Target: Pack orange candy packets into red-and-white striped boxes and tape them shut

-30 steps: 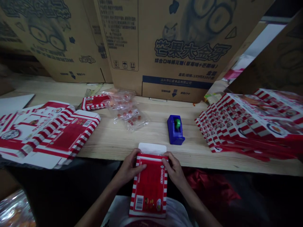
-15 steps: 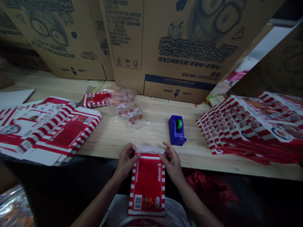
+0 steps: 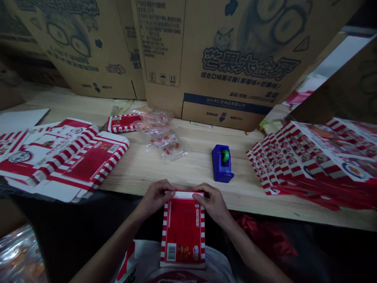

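Head view: on my feed the left hand (image 3: 154, 198) and right hand (image 3: 212, 202) grip the top edge of a red striped box (image 3: 183, 236), held just below the wooden bench (image 3: 188, 175), with a tape dispenser (image 3: 222, 163) on it and cardboard cartons (image 3: 224, 51) standing behind.

a small packing workshop, by the look of it, for confectionery: large flattened corrugated cartons (image 3: 224, 67) printed with chinese marshmallow branding, propped along the back edge of a long pale wooden tabletop (image 3: 188, 173). stacks of flat red-and-white striped food boxes (image 3: 309, 161) fanned out near the right end, more flat boxes (image 3: 73, 157) near the left end, clear plastic bags of small sweets (image 3: 160, 135) just behind the middle, and a blue tape dispenser (image 3: 222, 163) close by: dim, plain, all packing supplies.
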